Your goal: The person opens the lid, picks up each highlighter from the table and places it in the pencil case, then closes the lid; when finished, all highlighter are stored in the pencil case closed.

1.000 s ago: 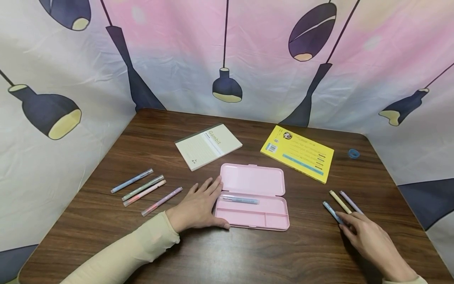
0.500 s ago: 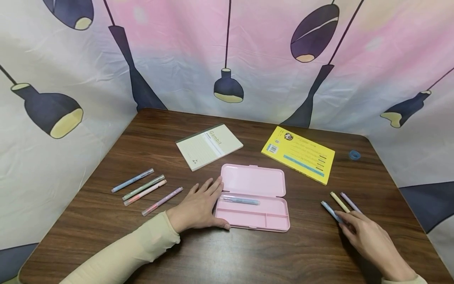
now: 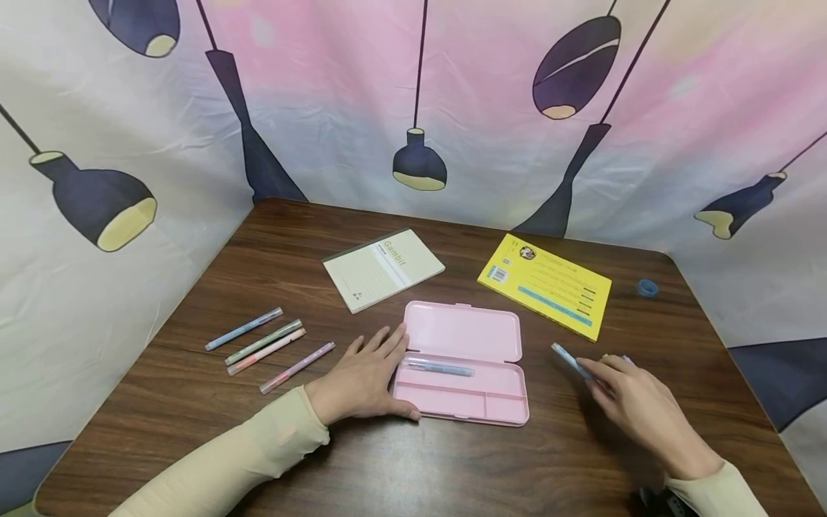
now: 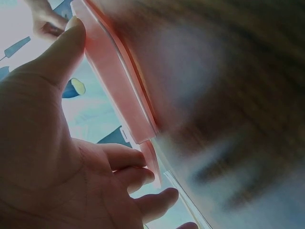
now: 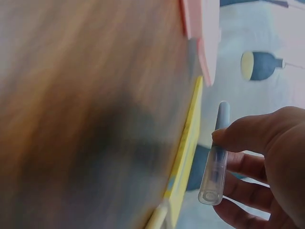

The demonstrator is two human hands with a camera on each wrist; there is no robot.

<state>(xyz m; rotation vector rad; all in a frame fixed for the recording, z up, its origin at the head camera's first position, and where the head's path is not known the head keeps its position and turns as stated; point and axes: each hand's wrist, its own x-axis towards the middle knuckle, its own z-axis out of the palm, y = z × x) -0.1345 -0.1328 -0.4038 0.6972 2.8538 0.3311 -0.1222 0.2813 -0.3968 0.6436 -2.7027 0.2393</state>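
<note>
In the head view, an open pink pencil case point(image 3: 461, 334) lies at the middle of the table, a blue pen point(image 3: 439, 368) inside its upper compartment. My left hand point(image 3: 362, 377), fingers spread, rests against the case's left side; in the left wrist view its thumb touches the case's edge. Between thumb and fingers, my right hand point(image 3: 636, 402) pinches another light blue pen point(image 5: 217, 157), held above the table with its clear-capped end towards the right wrist camera. Behind that hand a yellow pen point(image 5: 157, 217) and a purple pen point(image 3: 628, 358) are mostly hidden in the head view.
Several pens point(image 3: 265, 348) lie left of the left hand. A cream notebook point(image 3: 384, 269) and a yellow book point(image 3: 545, 283) lie behind the case. A blue ring-shaped item point(image 3: 647, 287) sits near the right edge of the table point(image 3: 452, 474).
My right hand has lifted the light blue pen off the table and moved it left towards the case. My left hand stays at the case.
</note>
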